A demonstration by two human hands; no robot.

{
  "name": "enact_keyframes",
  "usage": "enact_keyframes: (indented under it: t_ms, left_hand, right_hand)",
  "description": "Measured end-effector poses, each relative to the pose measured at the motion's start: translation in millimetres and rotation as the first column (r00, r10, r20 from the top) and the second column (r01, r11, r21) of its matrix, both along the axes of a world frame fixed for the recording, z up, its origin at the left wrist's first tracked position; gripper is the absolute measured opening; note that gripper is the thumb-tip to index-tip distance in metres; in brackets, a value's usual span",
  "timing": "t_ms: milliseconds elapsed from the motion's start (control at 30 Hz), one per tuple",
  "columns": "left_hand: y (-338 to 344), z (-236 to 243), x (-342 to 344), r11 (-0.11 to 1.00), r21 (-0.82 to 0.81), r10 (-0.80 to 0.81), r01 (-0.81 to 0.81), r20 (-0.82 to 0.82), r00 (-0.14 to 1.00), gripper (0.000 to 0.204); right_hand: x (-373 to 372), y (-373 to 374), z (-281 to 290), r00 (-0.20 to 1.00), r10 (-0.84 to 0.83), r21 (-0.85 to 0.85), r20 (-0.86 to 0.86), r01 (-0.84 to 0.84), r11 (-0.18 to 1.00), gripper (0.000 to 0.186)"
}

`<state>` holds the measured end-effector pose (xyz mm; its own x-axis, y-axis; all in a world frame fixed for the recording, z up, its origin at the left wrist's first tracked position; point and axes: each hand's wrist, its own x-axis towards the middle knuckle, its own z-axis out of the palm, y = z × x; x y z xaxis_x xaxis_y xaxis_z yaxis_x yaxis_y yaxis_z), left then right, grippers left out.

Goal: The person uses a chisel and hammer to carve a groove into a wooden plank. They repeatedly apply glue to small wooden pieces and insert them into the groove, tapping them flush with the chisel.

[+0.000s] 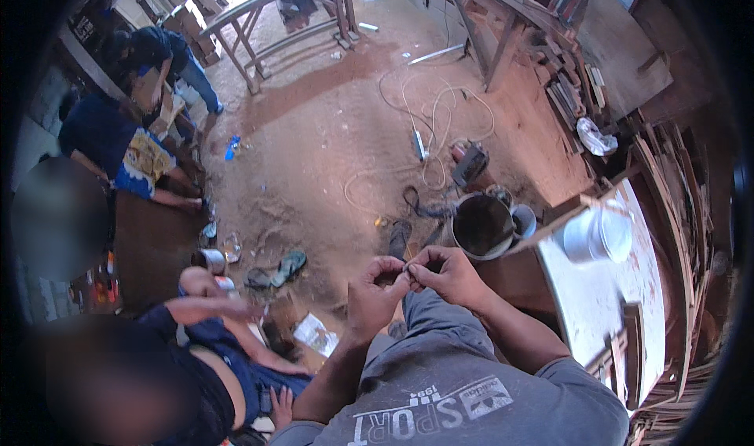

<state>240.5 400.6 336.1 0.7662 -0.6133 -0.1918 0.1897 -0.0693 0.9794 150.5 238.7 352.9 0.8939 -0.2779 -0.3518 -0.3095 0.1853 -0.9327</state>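
My left hand [377, 295] and my right hand [451, 278] meet in front of my chest. On each, thumb and forefinger are pinched together, and the fingertips of the two hands touch. Something small and dark seems to sit between them, too small to make out. Both hands are in the air above my leg, clear of the ground. Just beyond the right hand stands a large dark-mouthed bucket [481, 226].
A person in dark blue sits close on my left; two more people bend over at the far left. A white tub [598, 235] stands on a white board [622, 289] at right. Cables and a power strip [420, 144] lie ahead. Sandals [276, 271] lie left of my hands.
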Motion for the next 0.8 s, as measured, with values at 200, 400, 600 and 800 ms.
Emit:
enact_keyframes:
  t_ms: [200,400,600,800]
  left_hand:
    - [-121,0,139,0.996,0.032,-0.082,0.084,-0.040,0.996,0.016]
    - [-223,38,263,0.975,0.049,-0.209,0.215,-0.111,0.972,0.017]
    - [-320,40,355,0.936,0.019,-0.347,0.352,-0.122,0.930,0.017]
    - [-440,8,454,0.890,0.165,-0.440,0.424,0.070,0.895,0.017]
  right_hand:
    - [127,-121,-24,1.000,-0.026,0.020,0.015,0.026,0.999,0.022]
    - [228,-227,12,1.000,-0.002,0.048,0.009,0.002,0.999,0.022]
    - [304,-309,7,0.994,-0.112,0.063,-0.008,0.112,0.992,0.023]
    - [389,-405,-32,0.959,-0.282,-0.087,0.014,0.282,0.955,0.022]
